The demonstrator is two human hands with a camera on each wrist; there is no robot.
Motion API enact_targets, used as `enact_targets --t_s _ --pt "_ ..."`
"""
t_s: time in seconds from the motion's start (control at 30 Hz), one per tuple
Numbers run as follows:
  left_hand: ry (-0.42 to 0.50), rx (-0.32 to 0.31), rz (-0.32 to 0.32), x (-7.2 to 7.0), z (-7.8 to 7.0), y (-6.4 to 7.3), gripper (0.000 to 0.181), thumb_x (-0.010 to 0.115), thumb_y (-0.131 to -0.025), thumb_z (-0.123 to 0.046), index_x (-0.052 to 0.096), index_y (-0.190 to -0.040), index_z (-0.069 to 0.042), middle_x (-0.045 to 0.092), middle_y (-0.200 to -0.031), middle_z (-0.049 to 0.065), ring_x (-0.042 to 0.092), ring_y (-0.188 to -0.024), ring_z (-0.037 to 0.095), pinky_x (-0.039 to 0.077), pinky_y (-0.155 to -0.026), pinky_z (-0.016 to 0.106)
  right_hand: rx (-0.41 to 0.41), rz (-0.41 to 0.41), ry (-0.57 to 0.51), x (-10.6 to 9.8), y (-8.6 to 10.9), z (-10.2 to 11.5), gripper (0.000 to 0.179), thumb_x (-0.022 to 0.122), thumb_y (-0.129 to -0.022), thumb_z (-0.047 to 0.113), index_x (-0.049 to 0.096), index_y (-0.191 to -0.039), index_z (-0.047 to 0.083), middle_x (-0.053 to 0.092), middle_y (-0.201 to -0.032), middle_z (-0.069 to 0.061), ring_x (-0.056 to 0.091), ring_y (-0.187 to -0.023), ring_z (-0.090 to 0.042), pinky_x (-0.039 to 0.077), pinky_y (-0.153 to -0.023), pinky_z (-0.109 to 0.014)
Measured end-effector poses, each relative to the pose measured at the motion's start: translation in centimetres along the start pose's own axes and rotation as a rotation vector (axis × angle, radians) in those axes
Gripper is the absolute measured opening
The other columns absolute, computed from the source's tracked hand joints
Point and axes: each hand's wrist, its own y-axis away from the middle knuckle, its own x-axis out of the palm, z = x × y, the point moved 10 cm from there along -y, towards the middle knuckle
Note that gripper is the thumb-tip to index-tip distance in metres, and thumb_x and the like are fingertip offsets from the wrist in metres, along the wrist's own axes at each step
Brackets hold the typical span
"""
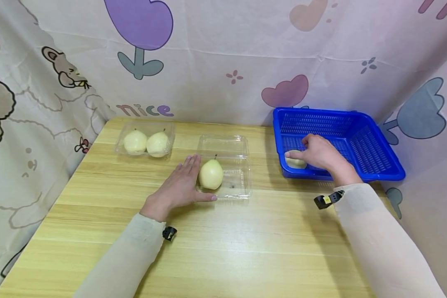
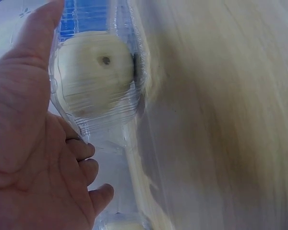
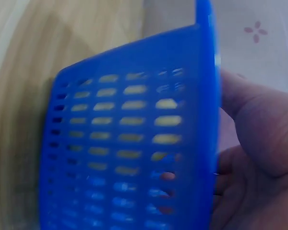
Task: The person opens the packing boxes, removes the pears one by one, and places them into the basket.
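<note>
We're resting the left hand [image 1: 179, 186], fingers straight, against the open clear container [image 1: 239, 182]; one pear [image 1: 211, 175] is sitting in its base. We're gripping a second pear [image 1: 296, 163] with the right hand [image 1: 320, 154] inside the blue basket [image 1: 372, 136]. Two more pears [image 1: 135, 143] are sitting in another clear box [image 1: 124, 127], left on the counter [image 1: 246, 248].

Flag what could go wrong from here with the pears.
1. The basket pear sits at the blue basket's wall, by the right hand; it could knock the rim on lifting.
2. The boxed pear has bare space to its right in the open clear container, so it might roll.
3. That thin plastic could shift if the left hand beside it pushes.
</note>
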Motion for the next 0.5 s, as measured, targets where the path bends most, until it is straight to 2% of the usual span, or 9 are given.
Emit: enact_targets --t_s 0.13,0.27,0.4,0.5 --pt "-0.024 -0.003 -0.007 -0.1 0.0 0.1 0.142 0.077 -0.076 -0.080 0.005 -0.169 -0.001 0.006 -0.177 0.022 0.001 -0.165 0.037 0.006 -0.134 0.057 -0.038 -0.090 -0.040 -0.9 0.6 1.8 0.096 0.068 -0.094 0.067 0.046 -0.151 -0.006 0.049 -0.150 -0.031 0.046 -0.137 -0.049 0.043 -0.112 -0.068" --pt "-0.036 -0.006 -0.006 -0.1 0.0 0.0 0.141 0.076 -0.077 -0.080 0.006 -0.169 -0.001 0.006 -0.177 0.021 0.000 -0.165 0.035 0.005 -0.134 0.056 -0.072 -0.186 -0.056 -1.3 1.4 4.1 0.076 0.067 -0.100 0.051 0.049 -0.149 -0.004 0.052 -0.146 -0.027 0.050 -0.133 -0.045 0.044 -0.111 -0.065" --pt "-0.042 -0.008 -0.003 -0.1 0.0 0.0 0.141 0.076 -0.077 -0.080 0.005 -0.169 -0.001 0.005 -0.177 0.021 0.000 -0.165 0.035 0.004 -0.134 0.056 -0.133 -0.295 -0.059 -1.1 2.0 7.1 0.060 0.066 -0.102 0.041 0.058 -0.142 -0.004 0.060 -0.133 -0.024 0.059 -0.119 -0.042 0.051 -0.101 -0.061" --pt "-0.042 -0.006 -0.005 -0.1 -0.1 0.0 0.141 0.076 -0.076 -0.081 0.006 -0.169 -0.001 0.006 -0.177 0.021 0.000 -0.165 0.035 0.005 -0.134 0.055 -0.201 -0.340 -0.089 0.0 2.3 9.8 0.054 0.067 -0.102 0.037 0.063 -0.136 -0.004 0.065 -0.124 -0.021 0.062 -0.111 -0.038 0.054 -0.096 -0.056"
